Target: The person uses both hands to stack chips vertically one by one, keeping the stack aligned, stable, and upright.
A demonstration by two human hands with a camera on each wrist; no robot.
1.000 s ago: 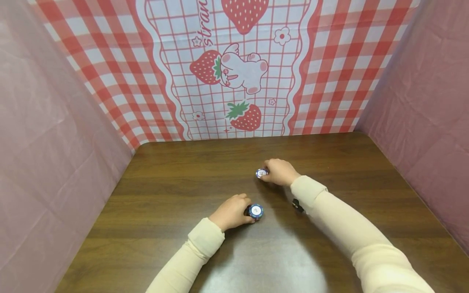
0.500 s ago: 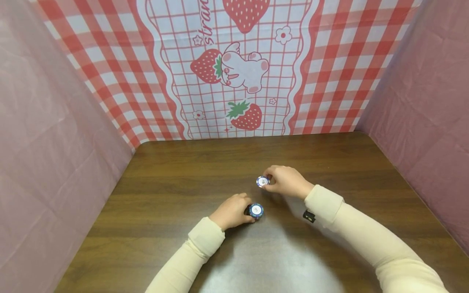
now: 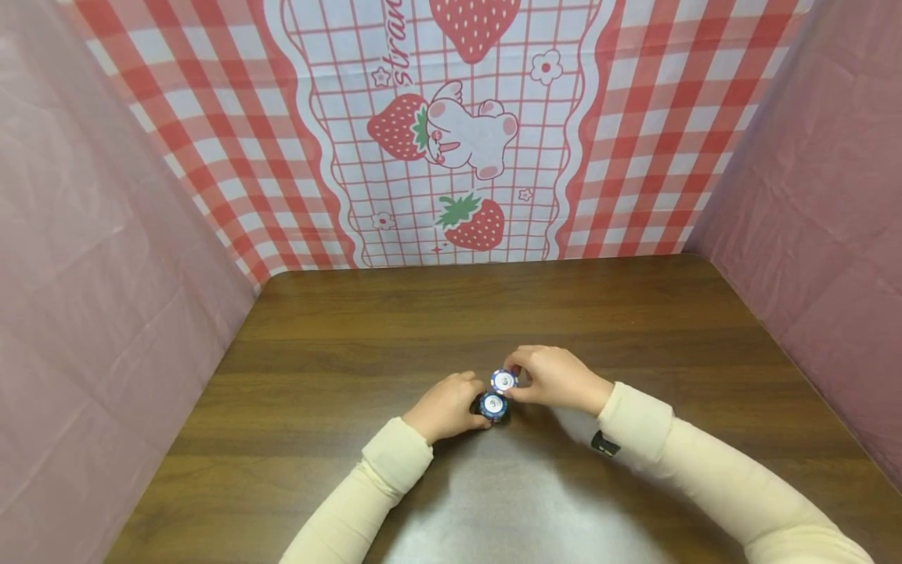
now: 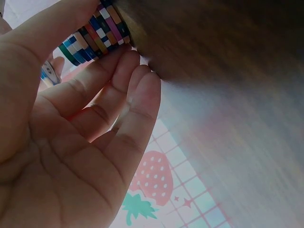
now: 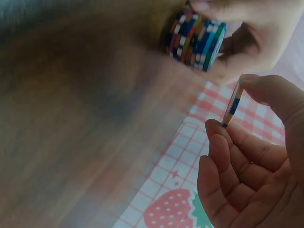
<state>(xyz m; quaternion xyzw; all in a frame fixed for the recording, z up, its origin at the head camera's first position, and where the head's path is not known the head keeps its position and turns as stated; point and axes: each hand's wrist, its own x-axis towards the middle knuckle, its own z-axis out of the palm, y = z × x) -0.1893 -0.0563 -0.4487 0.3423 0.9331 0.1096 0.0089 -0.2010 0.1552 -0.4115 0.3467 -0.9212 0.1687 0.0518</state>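
Note:
A stack of several poker chips in mixed colours stands on the table, topped by a chip with a white centre. My left hand grips this stack from the left, thumb on the near side and fingers curled round the far side. In the left wrist view the stack shows its striped edges between thumb and fingers. My right hand pinches one blue and white poker chip by its edge, just behind the stack and overlapping it in the head view. The right wrist view has this chip edge-on between thumb and fingertip.
The brown wooden table reaches back to a red and white checked cloth with strawberry prints. Pink cloth walls close off both sides. A small black device sits under the right cuff.
My right hand has come toward the front of the table with the pinched chip, bringing it up to the stack. The left hand has stayed in place on the stack.

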